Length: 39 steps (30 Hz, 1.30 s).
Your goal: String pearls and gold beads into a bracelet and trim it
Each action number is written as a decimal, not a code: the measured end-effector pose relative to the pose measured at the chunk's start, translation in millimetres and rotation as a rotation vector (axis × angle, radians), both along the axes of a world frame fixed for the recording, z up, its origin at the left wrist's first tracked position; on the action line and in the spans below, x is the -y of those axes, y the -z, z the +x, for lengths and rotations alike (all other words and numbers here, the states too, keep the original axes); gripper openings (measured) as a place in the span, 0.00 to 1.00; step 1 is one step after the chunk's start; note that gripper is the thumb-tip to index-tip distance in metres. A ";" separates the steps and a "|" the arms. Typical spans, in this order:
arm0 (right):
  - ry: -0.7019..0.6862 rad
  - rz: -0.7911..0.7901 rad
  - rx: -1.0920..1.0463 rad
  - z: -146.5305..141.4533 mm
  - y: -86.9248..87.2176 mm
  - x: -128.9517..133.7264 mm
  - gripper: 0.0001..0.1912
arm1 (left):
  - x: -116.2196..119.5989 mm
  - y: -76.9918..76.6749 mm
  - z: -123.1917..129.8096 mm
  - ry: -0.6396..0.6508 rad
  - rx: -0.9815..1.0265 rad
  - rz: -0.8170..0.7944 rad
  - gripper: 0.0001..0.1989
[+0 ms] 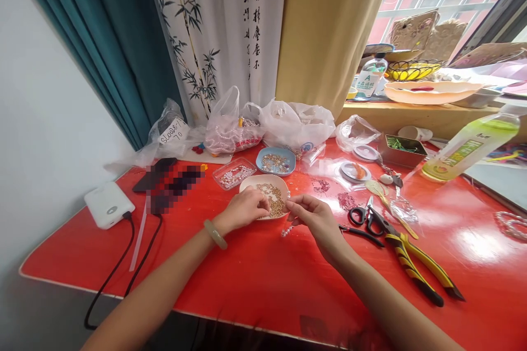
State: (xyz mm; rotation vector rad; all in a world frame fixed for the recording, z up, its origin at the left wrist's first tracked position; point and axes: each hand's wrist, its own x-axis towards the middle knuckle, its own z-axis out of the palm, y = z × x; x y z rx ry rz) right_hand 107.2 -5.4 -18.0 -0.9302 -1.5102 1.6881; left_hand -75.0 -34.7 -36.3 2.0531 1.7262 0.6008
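Note:
My left hand (pixel 247 207), with a pale bangle (pixel 215 234) on its wrist, reaches over the left part of a white dish (pixel 250 181) of gold beads (pixel 275 197). Its fingertips are pinched together at the beads; anything between them is too small to make out. My right hand (pixel 310 216) is at the dish's right edge, thumb and forefinger closed on a short strand of pearly beads (pixel 287 230) that hangs down beside the dish. Behind the dish are a blue dish (pixel 275 161) of gold beads and a clear box (pixel 234 174) of pale pink beads.
Scissors (pixel 366 216), yellow-black pliers (pixel 415 263) and small black-handled pliers (pixel 362 235) lie right of my right hand. A green-labelled bottle (pixel 471 145) stands farther right. Plastic bags (pixel 298 123) line the back. A white power bank (pixel 107 204) with a cable lies left.

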 end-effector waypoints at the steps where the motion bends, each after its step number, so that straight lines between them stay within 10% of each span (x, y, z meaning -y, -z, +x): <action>1: 0.001 0.000 0.002 0.0 -0.5 0.2 0.10 | 0.0 0.4 0.4 -0.017 0.005 0.003 0.07; 20: -0.179 -0.075 0.071 -6.1 -3.0 11.7 0.11 | -0.5 -10.0 1.6 -0.166 1.121 -0.261 0.10; 39: -0.199 -0.127 0.062 -6.2 -3.9 12.1 0.10 | 3.4 -11.7 8.2 -0.130 1.195 -0.324 0.10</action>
